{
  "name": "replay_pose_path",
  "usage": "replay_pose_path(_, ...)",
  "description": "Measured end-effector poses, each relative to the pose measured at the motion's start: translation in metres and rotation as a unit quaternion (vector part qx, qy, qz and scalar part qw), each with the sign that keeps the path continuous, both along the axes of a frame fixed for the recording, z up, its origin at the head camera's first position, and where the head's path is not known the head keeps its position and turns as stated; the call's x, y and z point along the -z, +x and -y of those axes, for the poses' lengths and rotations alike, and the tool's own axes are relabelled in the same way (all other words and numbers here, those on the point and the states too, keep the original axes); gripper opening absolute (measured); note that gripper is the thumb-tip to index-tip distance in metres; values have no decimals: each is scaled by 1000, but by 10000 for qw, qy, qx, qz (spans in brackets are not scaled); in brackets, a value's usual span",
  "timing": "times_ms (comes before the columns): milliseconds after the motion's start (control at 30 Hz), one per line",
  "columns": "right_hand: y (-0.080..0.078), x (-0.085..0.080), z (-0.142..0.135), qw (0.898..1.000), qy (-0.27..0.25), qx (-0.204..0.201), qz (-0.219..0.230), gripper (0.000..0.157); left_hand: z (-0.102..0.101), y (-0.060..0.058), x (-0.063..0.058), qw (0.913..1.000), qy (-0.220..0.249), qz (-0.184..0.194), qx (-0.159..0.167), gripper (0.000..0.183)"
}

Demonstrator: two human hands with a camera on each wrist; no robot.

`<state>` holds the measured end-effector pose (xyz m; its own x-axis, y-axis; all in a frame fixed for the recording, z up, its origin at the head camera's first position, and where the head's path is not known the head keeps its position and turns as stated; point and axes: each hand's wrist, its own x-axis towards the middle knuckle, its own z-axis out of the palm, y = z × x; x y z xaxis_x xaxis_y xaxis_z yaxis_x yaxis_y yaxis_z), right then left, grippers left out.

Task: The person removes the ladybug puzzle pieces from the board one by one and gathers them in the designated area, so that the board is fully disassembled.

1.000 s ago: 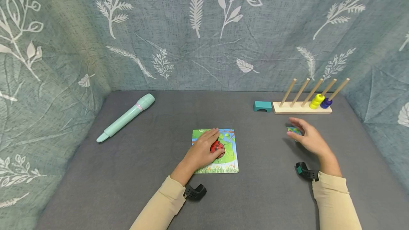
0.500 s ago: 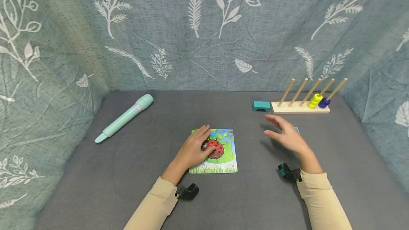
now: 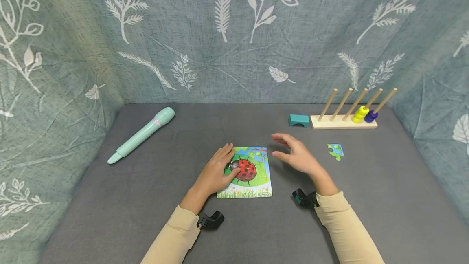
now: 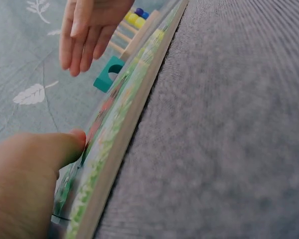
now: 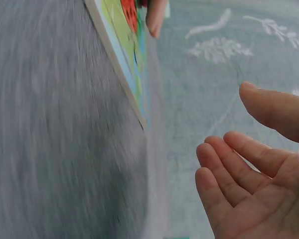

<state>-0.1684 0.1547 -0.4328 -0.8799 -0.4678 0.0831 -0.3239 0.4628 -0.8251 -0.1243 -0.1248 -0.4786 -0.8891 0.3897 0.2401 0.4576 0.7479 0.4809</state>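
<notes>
A square ladybug puzzle (image 3: 253,174) lies on the grey table, its upper left part hidden under my left hand (image 3: 217,172). That hand rests flat on the puzzle, the thumb reaching over the ladybug's head. My right hand (image 3: 297,156) hovers just beyond the puzzle's right edge, fingers spread apart and nothing between them. In the right wrist view the palm of the right hand (image 5: 259,184) shows bare. A loose puzzle piece (image 3: 335,151), green and blue, lies on the table to the right of that hand.
Behind the loose piece stands a wooden peg rack (image 3: 329,122) with yellow and dark blue beads on its right pegs. A teal arch block (image 3: 299,120) sits beside it. At the left lies a mint green, pen-shaped object (image 3: 143,135). A patterned curtain (image 3: 205,52) borders the table.
My right hand has moved left, away from the loose puzzle piece, which now shows uncovered on the table. My left hand has slid slightly left, uncovering more of the ladybug.
</notes>
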Motion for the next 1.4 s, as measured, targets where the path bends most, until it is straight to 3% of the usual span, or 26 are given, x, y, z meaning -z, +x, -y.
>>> replay_pose_path(300,0,7,31,9994,6,-272,229,52,1,0,-2,9995,72,308,-22,62)
replay_pose_path(667,0,13,52,9977,172,-448,481,52,1,-1,0,9995,93,317,2,62)
replay_pose_path(1000,4,17,60,9982,399,-434,132,49,2,-1,-1,9997,188,155,35,60)
replay_pose_path(1400,12,13,69,9930,1144,-290,-78,51,1,-1,2,9998,136,161,8,60)
